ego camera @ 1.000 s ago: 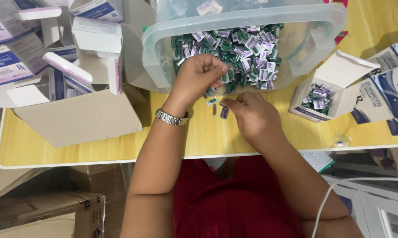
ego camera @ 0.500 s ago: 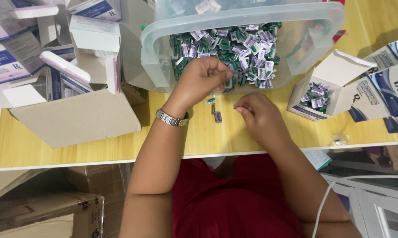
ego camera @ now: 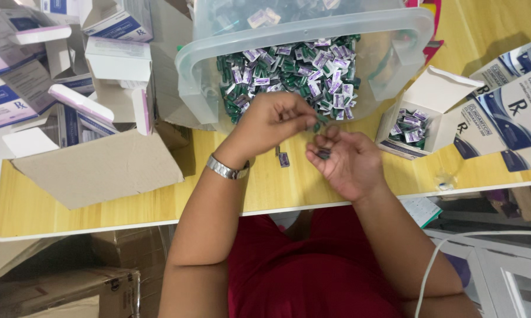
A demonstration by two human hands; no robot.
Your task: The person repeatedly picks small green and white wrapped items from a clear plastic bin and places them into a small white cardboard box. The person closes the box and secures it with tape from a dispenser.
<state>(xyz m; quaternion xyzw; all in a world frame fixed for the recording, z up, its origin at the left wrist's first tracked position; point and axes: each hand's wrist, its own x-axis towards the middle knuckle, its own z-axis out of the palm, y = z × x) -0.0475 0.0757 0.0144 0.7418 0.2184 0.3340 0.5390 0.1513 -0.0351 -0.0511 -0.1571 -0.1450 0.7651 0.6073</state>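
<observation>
Small, light, stiff green capsule packets (ego camera: 323, 154) are cupped in the half-open right hand (ego camera: 345, 162), best edge-pinched, while the left hand (ego camera: 274, 121) is closed on another.

Illumination is bright, even and diffuse, apparently from overhead. Shadows are soft and short: one lies under the left hand (ego camera: 274, 121) on the yellow table (ego camera: 100, 218). The clear plastic bin (ego camera: 395, 53) shows pale sheen along its rim without hard glare. Focus is sharp across the centre; slight wide-angle bending appears at the frame edges.
</observation>
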